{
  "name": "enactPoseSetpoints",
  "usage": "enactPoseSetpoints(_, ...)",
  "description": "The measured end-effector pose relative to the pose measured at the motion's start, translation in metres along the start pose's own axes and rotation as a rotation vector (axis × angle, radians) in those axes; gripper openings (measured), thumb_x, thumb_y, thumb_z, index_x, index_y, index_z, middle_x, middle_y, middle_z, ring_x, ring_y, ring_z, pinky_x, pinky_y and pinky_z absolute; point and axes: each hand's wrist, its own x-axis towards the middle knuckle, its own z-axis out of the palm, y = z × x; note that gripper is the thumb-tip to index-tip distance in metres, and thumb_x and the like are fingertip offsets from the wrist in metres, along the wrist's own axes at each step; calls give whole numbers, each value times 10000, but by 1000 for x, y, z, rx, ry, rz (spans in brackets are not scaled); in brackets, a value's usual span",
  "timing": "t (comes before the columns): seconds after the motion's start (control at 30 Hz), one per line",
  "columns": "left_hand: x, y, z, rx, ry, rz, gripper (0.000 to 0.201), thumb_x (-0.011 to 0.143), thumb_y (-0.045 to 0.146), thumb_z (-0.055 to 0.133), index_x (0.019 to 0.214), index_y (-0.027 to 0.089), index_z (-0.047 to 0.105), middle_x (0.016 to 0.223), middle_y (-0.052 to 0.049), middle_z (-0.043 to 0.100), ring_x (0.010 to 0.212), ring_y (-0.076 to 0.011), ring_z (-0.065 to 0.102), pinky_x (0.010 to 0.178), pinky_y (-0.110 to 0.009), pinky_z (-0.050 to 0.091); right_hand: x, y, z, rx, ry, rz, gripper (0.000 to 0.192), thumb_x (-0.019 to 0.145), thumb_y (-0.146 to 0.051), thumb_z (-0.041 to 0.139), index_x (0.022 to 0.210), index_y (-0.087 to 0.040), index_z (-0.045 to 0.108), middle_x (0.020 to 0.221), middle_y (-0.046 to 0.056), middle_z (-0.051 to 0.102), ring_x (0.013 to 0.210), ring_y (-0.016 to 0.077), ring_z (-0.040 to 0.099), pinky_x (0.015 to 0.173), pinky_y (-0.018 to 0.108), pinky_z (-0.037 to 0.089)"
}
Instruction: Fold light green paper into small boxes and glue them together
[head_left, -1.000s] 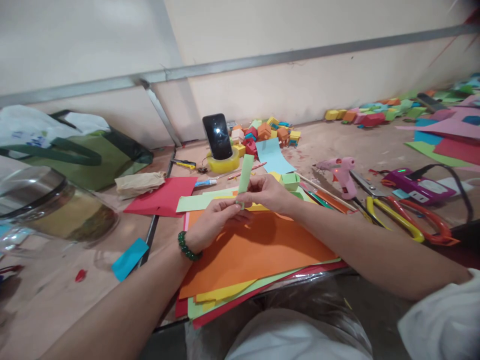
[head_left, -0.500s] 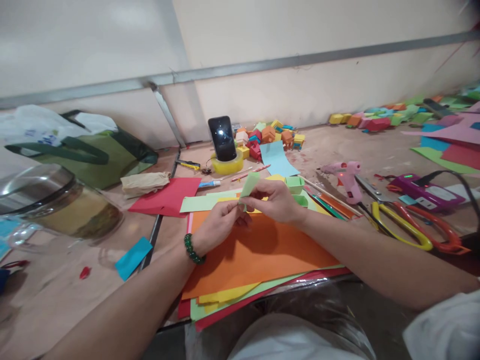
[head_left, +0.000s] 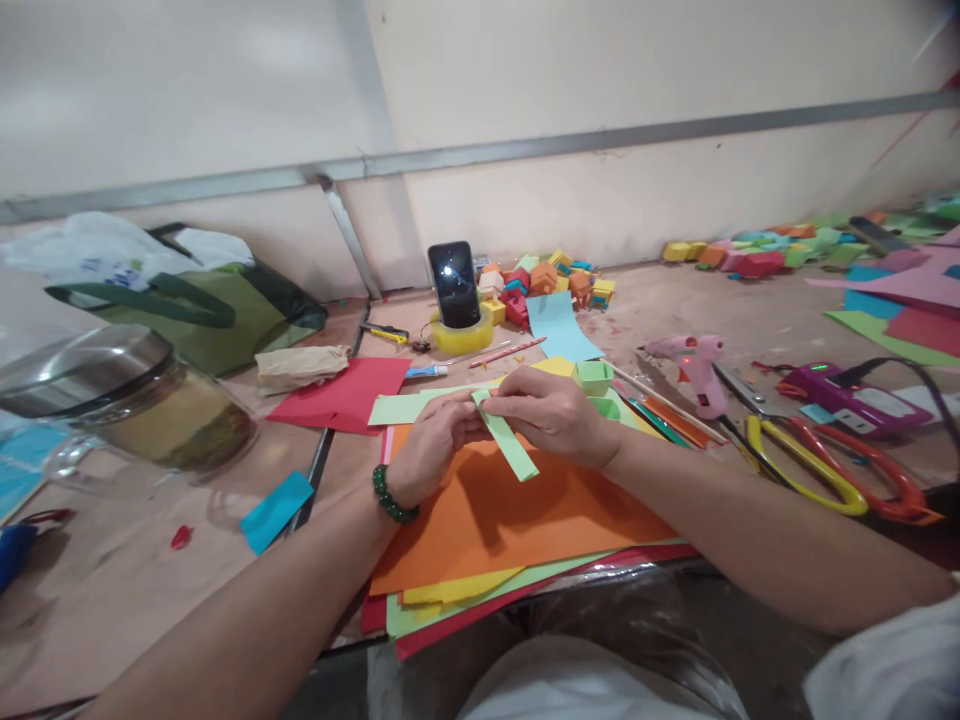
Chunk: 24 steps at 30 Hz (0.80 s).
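Observation:
Both my hands pinch a light green paper strip (head_left: 511, 447) above a stack of coloured sheets topped by orange paper (head_left: 525, 530). My left hand (head_left: 435, 445), with a green bead bracelet at the wrist, grips the strip's upper end from the left. From the right, my right hand (head_left: 551, 410) pinches the same end between thumb and fingers. The strip's free end slants down toward me. Just beyond my right hand stand small folded light green paper boxes (head_left: 595, 378). A flat light green strip (head_left: 397, 409) lies behind my left hand.
A phone (head_left: 454, 283) leans in a yellow tape roll (head_left: 465, 337), beside a pile of small paper houses (head_left: 544, 280). At right lie a pink glue gun (head_left: 697, 365), scissors (head_left: 810, 470) and a purple device (head_left: 847, 400). A glass jug (head_left: 172, 405) stands left.
The green strip pointed up from my fingers before; now it hangs down toward me over the orange paper. Both hands stay close together, and the view has shifted slightly.

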Motion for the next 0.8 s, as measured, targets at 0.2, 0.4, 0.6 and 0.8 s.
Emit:
enactPoseSetpoints(0.2, 1, -7, -4, 129, 42, 78, 293, 749, 451, 664, 762, 162, 618, 653, 0, 615, 641, -148, 590, 677, -283, 484, 3, 1, -3, 102, -5, 39, 241, 879, -139, 466, 976, -197, 680, 853, 76, 610, 773, 157, 583, 688, 286, 511)
enactPoseSetpoints(0.4, -3, -2, -3, 533, 21, 240, 361, 885, 476, 479, 726, 172, 590, 722, -37, 623, 714, -177, 571, 717, -294, 451, 6, 0, 0, 256, 62, 415, 141, 865, -312, 597, 880, -179, 641, 768, 39, 616, 674, 140, 564, 641, 280, 493)
enactPoseSetpoints(0.6, -4, -3, 0, 687, 23, 310, 343, 921, 434, 411, 724, 192, 552, 696, -22, 575, 685, -174, 524, 695, -286, 413, 7, 0, 2, 226, 62, 386, 248, 903, -370, 547, 741, -190, 602, 700, 22, 579, 656, 139, 524, 622, 279, 453)
enactPoseSetpoints(0.8, -4, -6, 0, 658, 46, 293, 326, 915, 432, 414, 735, 194, 546, 697, -25, 597, 671, -176, 542, 672, -285, 419, 5, 1, 4, 247, 21, 367, 198, 893, -379, 578, 830, -199, 633, 758, 35, 622, 717, 158, 572, 678, 297, 484)
